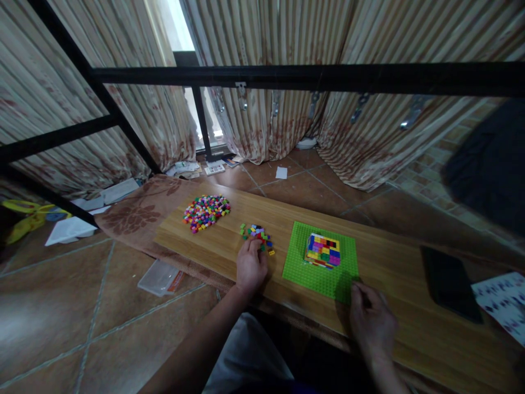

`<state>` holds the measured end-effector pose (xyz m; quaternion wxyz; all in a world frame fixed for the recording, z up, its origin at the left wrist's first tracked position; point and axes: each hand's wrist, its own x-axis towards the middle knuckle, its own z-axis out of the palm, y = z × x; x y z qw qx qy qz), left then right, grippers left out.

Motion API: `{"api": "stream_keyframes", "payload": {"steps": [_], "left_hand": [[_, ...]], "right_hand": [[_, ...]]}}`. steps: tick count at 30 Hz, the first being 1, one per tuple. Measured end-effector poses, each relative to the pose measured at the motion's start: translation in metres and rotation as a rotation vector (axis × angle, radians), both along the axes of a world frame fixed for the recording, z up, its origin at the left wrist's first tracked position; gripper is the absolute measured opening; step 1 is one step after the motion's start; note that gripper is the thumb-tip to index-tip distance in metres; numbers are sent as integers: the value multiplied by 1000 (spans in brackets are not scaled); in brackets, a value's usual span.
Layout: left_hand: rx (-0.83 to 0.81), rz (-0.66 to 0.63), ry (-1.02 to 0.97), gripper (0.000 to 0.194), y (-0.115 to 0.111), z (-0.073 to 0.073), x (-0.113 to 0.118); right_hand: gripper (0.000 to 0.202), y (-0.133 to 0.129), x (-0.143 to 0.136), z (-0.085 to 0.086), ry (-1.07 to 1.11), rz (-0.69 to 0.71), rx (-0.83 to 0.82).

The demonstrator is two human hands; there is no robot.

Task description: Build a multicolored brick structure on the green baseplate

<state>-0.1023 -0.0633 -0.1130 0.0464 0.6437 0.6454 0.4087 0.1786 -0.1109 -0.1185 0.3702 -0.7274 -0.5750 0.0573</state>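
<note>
My left hand [251,267] reaches into a small group of loose toy building bricks [255,230], its thumb and fingers drawn together among them. Whether a brick sits between the fingertips is hidden. Right of it lies a green studded baseplate [293,262]. A blocky multicoloured brick structure [323,250] stands on the baseplate, slightly right of its middle. My right hand [372,320] is by the plate's near right corner, fingers curled in a pinch; what they hold, if anything, is too small to make out.
A larger heap of mixed bricks [206,212] lies at the left of the wooden board [238,205]. A dark flat object [449,284] and a printed sheet [502,303] are at the right. A clear plastic container [159,278] rests on the floor. A black metal bar [287,76] crosses ahead.
</note>
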Motion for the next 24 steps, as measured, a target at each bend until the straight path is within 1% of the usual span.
{"api": "stream_keyframes", "payload": {"steps": [4, 6, 10, 14, 15, 18, 21, 24], "left_hand": [[-2, -5, -51, 29, -1, 0, 1], [-2, 8, -99, 26, -1, 0, 0], [-1, 54, -141, 17, 2, 7, -10], [-5, 116, -23, 21, 16, 20, -30], [-11, 98, 33, 24, 21, 24, -34], [-61, -22, 218, 32, 33, 31, -39], [-125, -75, 317, 31, 36, 29, -33], [-152, -89, 323, 28, 28, 22, -29]], "right_hand": [[48, 0, 1, -2, -8, 15, 9], [48, 1, 1, -2, -24, 5, 4], [51, 2, 1, -2, -31, -22, -16], [51, 2, 1, -2, -19, -14, -23], [50, 2, 1, -2, -18, -13, -23], [47, 2, 2, -4, -26, -9, -21], [47, 3, 3, -6, -37, -17, -14], [47, 3, 3, -6, -40, -12, -19]]}}
